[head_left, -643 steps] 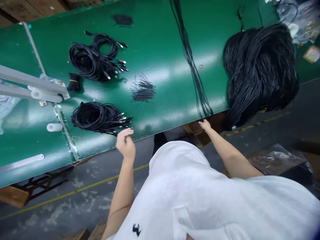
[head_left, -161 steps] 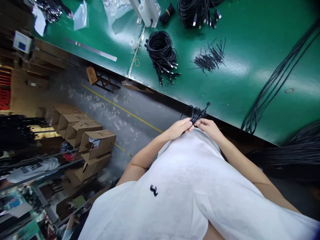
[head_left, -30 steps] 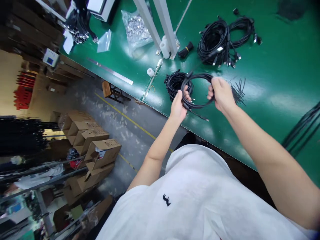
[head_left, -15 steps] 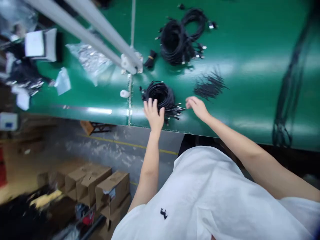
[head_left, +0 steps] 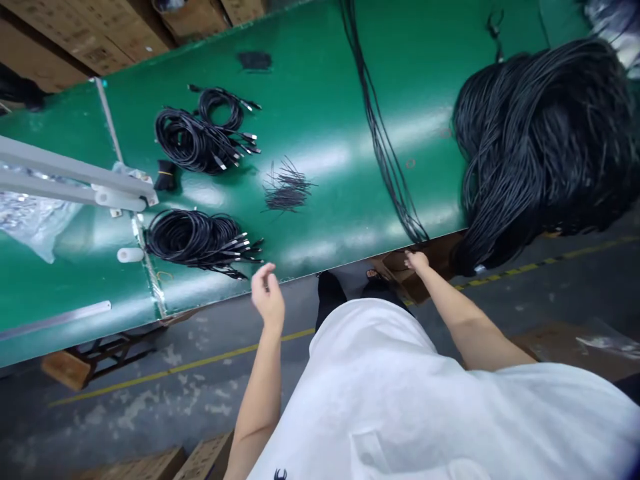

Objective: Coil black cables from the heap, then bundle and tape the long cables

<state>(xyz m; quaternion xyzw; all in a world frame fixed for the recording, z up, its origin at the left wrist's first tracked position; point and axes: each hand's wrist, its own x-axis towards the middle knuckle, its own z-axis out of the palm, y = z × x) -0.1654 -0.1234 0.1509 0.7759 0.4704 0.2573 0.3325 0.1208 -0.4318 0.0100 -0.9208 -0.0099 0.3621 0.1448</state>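
My right hand (head_left: 417,261) is at the front edge of the green table, fingers pinched at the lower ends of a long strand of black cables (head_left: 383,143). The strand runs from the far side to the near edge. My left hand (head_left: 267,297) hovers just off the table edge, empty, with fingers loosely bent and thumb apart. Beside it lies a coiled bundle of black cables (head_left: 187,233), its metal plugs pointing toward that hand. Behind this bundle are more coiled cables (head_left: 187,143). A loose pile of short black ties (head_left: 289,189) lies to their right.
A large heap of black cables (head_left: 545,140) hangs over the table's right end. At left, a grey metal post (head_left: 70,170) slants over the green table (head_left: 320,233), near a white roller (head_left: 130,255) and a clear bag (head_left: 40,213). Cardboard boxes (head_left: 100,30) stand behind.
My view has swung to the right. My left hand has come off the coiled bundle toward me. My right hand has moved from beside that bundle rightward to the long cables' ends.
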